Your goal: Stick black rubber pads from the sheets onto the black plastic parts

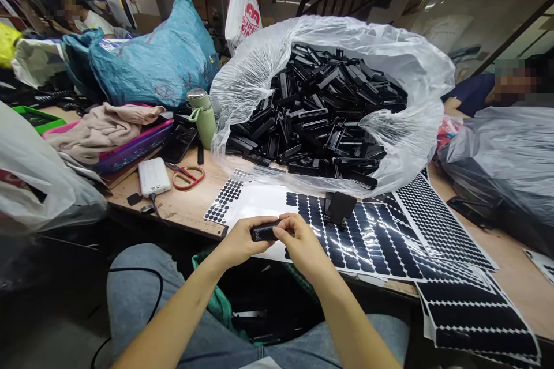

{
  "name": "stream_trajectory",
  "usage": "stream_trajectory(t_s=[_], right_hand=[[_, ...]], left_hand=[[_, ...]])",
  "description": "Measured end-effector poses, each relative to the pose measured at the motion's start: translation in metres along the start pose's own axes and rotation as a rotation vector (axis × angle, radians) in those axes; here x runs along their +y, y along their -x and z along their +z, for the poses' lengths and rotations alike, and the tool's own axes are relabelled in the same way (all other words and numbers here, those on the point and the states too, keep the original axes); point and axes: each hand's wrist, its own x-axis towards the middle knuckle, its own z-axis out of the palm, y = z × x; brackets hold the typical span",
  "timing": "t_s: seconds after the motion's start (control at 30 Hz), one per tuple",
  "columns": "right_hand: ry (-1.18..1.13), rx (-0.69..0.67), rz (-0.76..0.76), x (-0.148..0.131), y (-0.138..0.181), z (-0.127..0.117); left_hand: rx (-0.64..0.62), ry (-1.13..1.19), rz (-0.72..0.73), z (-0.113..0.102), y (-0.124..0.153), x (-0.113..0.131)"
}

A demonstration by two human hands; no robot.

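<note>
Between both hands, just above the table's front edge, is a small black plastic piece (264, 232) with a ribbed-looking surface. My left hand (244, 240) is closed around its left end. The fingers of my right hand (296, 237) pinch its right end, and the fingertips cover part of it. Under and beyond the hands lie sheets of black stickers (363, 236) on white backing; one has a bare white area. On the sheets stands another black plastic part (340, 207) with a flat, rounded plate. A large clear plastic bag (234, 81) behind holds many similar black parts (320, 109).
Red-handled scissors (189, 177), a white power bank (154, 177) with a cable and a green bottle (202, 118) stand left. Further left are a basket with cloth (108, 130) and a blue sack (156, 57). An open green bag (220, 300) sits below, between my knees. Other people sit behind.
</note>
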Motion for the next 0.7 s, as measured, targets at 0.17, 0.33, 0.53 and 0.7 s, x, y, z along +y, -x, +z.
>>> stream_trajectory(t_s=[0.17, 0.33, 0.53, 0.7], right_hand=[[0.032, 0.031, -0.007, -0.001, 0.004, 0.0], [0.068, 0.089, -0.041, 0.001, 0.006, 0.002], [0.085, 0.121, -0.072, 0.003, 0.009, 0.004], [0.147, 0.261, -0.129, 0.013, 0.01, 0.01]], left_hand=[[0.009, -0.02, 0.01, 0.005, 0.001, 0.004], [0.01, -0.035, 0.024, 0.007, 0.002, 0.006], [0.017, -0.036, 0.028, 0.009, 0.002, 0.008], [0.045, 0.024, -0.016, 0.011, 0.004, 0.003]])
